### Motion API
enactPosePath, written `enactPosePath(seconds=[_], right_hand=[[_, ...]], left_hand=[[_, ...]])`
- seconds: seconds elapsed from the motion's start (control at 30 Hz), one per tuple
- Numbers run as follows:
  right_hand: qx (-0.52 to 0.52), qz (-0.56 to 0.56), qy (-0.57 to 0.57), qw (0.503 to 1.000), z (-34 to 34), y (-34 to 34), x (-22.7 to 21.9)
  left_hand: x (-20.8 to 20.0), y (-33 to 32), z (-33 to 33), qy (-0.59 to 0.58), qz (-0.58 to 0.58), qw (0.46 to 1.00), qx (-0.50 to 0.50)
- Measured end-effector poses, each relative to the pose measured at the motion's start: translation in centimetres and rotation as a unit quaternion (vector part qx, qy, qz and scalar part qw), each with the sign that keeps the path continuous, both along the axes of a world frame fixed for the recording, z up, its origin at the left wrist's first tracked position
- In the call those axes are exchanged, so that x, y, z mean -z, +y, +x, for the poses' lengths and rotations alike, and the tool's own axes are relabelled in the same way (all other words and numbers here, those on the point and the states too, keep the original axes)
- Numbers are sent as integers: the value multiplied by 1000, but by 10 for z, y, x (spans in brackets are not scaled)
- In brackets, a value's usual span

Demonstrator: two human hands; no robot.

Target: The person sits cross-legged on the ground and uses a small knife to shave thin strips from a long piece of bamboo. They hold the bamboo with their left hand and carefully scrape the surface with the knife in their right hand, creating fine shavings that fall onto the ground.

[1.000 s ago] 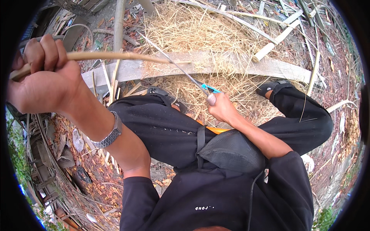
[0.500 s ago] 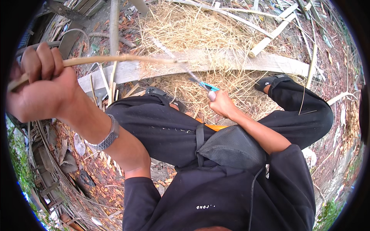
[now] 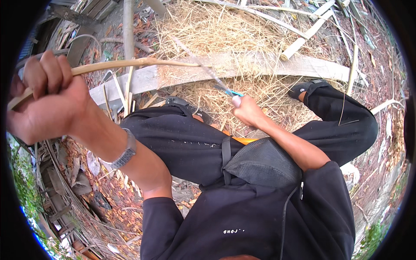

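At the far left my left hand [image 3: 50,93] is closed tightly around a peeled, light-brown wooden stick [image 3: 130,63]. The stick reaches across to the right, its thin end over a grey wooden plank [image 3: 316,69]. My right hand [image 3: 248,112] is closed on the handle of a long knife [image 3: 211,74]. The knife's narrow blade points up and to the left, crossing the stick's tip; whether they touch I cannot tell. A blue object [image 3: 234,93] shows beside the right hand, partly hidden, and I cannot tell whether the hand holds it too.
Pale shavings [image 3: 203,34] lie heaped beyond the plank and between my feet. A cut wooden pole [image 3: 305,37] and other strips lie at the far right. An upright post [image 3: 128,30] stands at the far left. Scrap wood [image 3: 56,182] is piled at left.
My right hand has shifted slightly left and toward the plank with the knife. The stick's middle has risen a little in the picture; my left hand keeps its grip.
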State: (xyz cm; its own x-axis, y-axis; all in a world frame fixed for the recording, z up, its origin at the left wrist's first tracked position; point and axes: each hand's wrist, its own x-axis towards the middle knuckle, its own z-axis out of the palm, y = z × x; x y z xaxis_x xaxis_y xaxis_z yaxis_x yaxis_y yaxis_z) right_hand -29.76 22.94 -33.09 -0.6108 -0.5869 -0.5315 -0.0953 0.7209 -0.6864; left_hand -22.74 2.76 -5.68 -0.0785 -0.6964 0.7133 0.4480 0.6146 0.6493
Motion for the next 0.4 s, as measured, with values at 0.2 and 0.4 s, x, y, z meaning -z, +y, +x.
enactPosePath(seconds=[0.2, 0.4], right_hand=[[32, -60, 17, 998, -17, 9, -20], [33, -217, 84, 972, -1, -1, -44]], left_hand=[[0, -8, -1, 31, 22, 997, 62], [2, -2, -3, 7, -17, 1000, 18]])
